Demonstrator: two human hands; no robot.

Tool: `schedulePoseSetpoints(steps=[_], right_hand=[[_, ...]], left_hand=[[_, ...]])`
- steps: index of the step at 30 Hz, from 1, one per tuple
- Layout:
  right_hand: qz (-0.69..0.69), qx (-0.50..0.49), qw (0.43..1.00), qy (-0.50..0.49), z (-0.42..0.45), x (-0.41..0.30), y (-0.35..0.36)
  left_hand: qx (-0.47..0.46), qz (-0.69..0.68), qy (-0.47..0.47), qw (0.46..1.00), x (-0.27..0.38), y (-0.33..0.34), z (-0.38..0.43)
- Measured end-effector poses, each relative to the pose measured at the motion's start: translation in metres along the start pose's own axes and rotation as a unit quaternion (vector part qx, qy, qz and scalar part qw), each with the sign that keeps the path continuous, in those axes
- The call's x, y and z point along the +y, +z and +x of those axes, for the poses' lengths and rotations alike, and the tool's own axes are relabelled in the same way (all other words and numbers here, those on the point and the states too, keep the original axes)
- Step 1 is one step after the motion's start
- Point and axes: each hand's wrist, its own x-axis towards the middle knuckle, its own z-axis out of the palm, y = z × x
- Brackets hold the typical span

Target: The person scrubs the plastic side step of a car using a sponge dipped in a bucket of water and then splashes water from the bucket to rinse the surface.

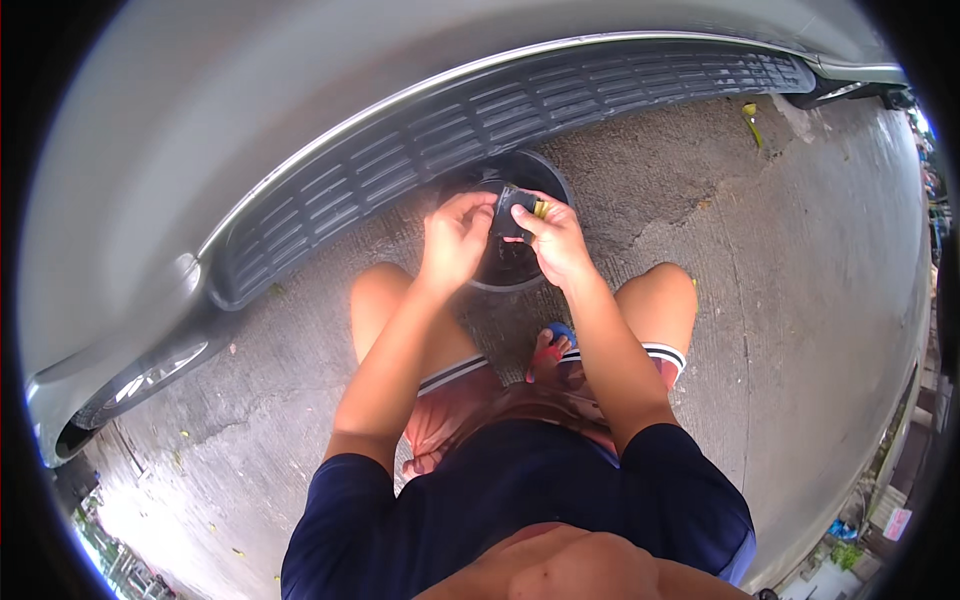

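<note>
Over a round black tub (559,176), a small dark object (511,211) with a yellowish piece (541,208) at its right end is held up; what it is I cannot tell. My right hand (561,238) grips it, thumb pressed on its near face and fingers behind. Bent fingers of my left hand (452,241) come up to the object's left edge, thumb and forefinger close together; whether they pinch it is unclear. The inside of the tub is dark and partly covered by my hands.
A silver vehicle (247,97) with a ribbed black side step (450,139) arches across the far side, overhanging the tub's far rim. One wheel (142,379) shows at left. Rough concrete (750,247) lies beneath, with a yellow leaf (750,111). My knees flank the tub's near side.
</note>
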Motion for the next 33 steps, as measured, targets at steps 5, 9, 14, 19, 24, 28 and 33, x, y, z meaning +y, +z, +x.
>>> schedulePoseSetpoints(steps=[5,9,14,19,24,28,33], right_hand=[[-0.009,-0.025,1.0,-0.014,0.001,-0.002,0.001],[-0.015,-0.056,0.998,-0.027,0.002,-0.013,-0.007],[0.044,-0.101,0.991,0.073,0.013,-0.016,-0.027],[0.094,-0.162,0.979,0.077,0.03,-0.012,-0.006],[0.115,-0.254,0.959,0.044,0.025,-0.024,0.019],[0.099,-0.251,0.957,0.111,0.011,-0.008,0.024],[-0.063,-0.287,0.954,0.064,0.01,0.004,0.032]], left_hand=[[-0.017,-0.003,-0.039,0.999,0.001,-0.001,-0.003],[0.003,-0.103,-0.129,0.986,0.007,0.006,-0.003],[0.068,-0.145,-0.17,0.972,0.018,0.007,-0.012],[0.118,-0.198,-0.191,0.954,0.044,0.001,-0.02],[0.138,-0.126,-0.201,0.961,0.061,-0.018,-0.028],[0.082,-0.098,-0.175,0.976,0.059,-0.027,-0.035],[0.051,-0.092,-0.2,0.974,0.049,-0.048,-0.046]])
